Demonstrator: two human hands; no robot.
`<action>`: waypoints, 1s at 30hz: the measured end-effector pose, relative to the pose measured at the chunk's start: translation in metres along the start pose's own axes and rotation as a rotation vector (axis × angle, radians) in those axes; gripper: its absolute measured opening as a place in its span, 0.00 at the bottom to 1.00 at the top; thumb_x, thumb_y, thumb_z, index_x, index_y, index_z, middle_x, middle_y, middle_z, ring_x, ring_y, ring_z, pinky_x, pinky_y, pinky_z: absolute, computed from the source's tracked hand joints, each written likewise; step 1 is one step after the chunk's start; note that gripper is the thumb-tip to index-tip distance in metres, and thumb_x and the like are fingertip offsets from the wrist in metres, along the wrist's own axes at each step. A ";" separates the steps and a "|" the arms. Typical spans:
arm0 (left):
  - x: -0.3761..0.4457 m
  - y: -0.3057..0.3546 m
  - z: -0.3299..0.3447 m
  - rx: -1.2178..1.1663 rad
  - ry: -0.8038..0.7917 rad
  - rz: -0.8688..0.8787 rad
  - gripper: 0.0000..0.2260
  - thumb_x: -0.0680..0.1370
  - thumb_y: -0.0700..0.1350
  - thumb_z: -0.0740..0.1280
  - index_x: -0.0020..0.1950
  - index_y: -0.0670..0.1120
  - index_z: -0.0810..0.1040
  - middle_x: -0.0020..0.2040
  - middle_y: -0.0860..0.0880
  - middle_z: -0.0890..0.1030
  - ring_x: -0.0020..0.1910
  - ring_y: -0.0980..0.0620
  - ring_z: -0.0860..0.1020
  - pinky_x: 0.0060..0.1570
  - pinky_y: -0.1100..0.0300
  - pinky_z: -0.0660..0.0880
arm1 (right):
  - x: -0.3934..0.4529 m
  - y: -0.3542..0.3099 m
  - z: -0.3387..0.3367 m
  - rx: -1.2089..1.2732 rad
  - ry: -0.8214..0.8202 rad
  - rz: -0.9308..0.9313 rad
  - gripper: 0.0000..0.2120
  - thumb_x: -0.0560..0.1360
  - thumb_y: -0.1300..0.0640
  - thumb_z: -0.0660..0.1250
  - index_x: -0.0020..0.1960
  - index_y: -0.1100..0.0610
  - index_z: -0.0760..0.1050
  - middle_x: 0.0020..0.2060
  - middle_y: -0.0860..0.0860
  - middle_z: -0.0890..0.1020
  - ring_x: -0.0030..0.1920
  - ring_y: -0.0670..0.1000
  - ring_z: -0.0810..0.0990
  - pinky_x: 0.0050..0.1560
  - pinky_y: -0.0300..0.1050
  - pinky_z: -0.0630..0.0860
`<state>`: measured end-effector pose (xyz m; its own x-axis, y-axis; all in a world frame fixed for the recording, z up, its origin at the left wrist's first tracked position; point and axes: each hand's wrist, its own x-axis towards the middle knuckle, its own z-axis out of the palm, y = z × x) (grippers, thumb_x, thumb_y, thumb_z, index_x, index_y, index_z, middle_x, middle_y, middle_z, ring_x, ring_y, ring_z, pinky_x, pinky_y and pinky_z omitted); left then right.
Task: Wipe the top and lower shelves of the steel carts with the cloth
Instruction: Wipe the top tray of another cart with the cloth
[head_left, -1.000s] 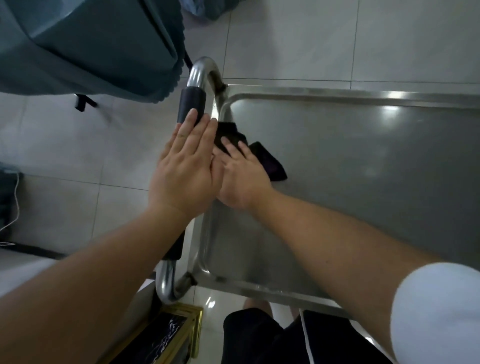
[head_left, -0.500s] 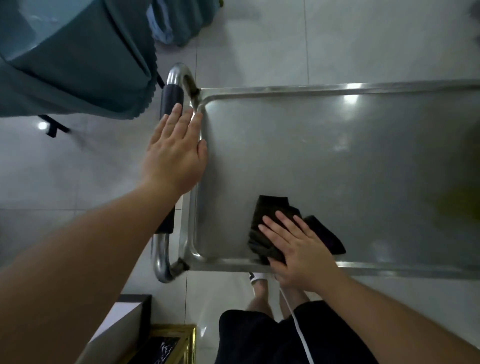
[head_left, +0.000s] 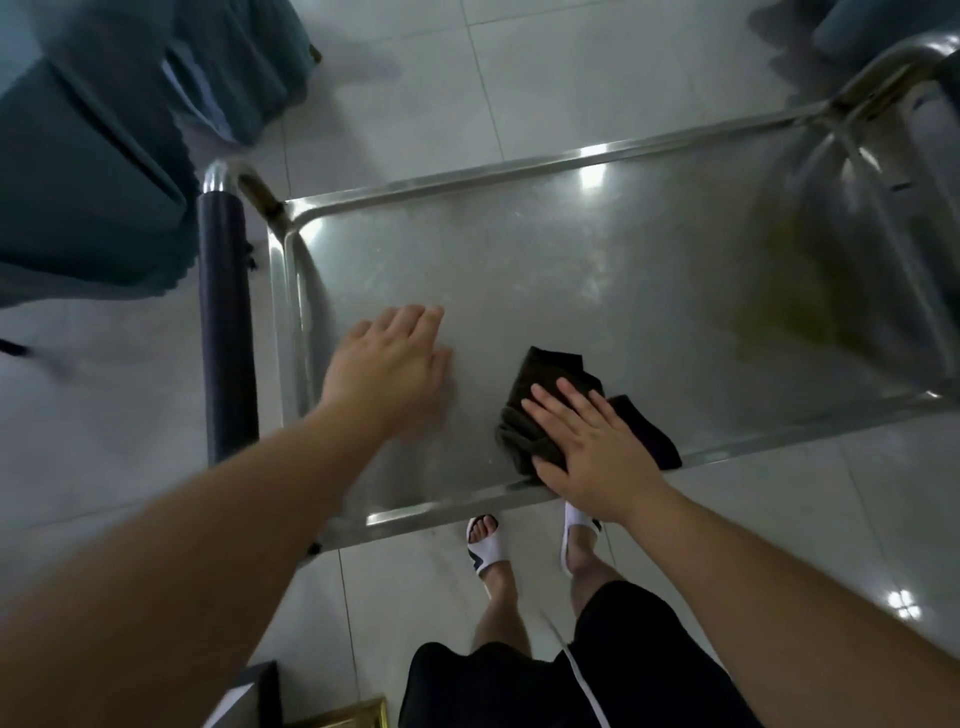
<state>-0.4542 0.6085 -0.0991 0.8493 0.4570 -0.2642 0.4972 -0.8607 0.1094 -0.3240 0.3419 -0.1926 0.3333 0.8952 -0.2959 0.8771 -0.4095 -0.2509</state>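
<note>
The steel cart's top shelf stands on pale floor tiles, with teal fabric beside its handle. The right hand, fingers flat, presses the dark cloth near the front rim. The left hand is over the shelf, fingers straight, holding nothing.

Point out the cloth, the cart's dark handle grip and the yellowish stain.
cloth (head_left: 550, 384): head view, folded upper part.
handle grip (head_left: 226, 332): head view, middle of the sleeve.
yellowish stain (head_left: 795, 291): head view, its centre.
</note>
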 end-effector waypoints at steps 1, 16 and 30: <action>0.002 0.016 0.008 -0.065 -0.005 -0.030 0.27 0.86 0.57 0.54 0.83 0.47 0.63 0.79 0.45 0.70 0.76 0.42 0.69 0.73 0.45 0.65 | 0.000 0.001 0.001 0.002 0.000 -0.005 0.34 0.82 0.35 0.50 0.85 0.43 0.52 0.84 0.40 0.50 0.84 0.46 0.40 0.83 0.56 0.46; 0.051 0.141 0.068 -0.301 0.029 -0.177 0.28 0.87 0.57 0.54 0.85 0.48 0.57 0.86 0.46 0.56 0.85 0.46 0.53 0.81 0.48 0.51 | -0.031 0.099 -0.014 0.013 0.105 0.038 0.34 0.80 0.36 0.56 0.84 0.45 0.59 0.83 0.42 0.57 0.84 0.47 0.48 0.83 0.54 0.47; 0.098 0.166 0.109 -0.268 0.232 -0.462 0.29 0.83 0.54 0.52 0.86 0.53 0.55 0.87 0.52 0.54 0.85 0.53 0.49 0.83 0.51 0.44 | -0.098 0.361 -0.076 0.031 0.160 0.305 0.33 0.80 0.40 0.54 0.83 0.49 0.61 0.82 0.49 0.63 0.83 0.57 0.58 0.81 0.64 0.53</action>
<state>-0.3077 0.4856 -0.2116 0.5356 0.8347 -0.1282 0.8270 -0.4877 0.2796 -0.0140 0.1202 -0.1844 0.6310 0.7457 -0.2139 0.7185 -0.6658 -0.2014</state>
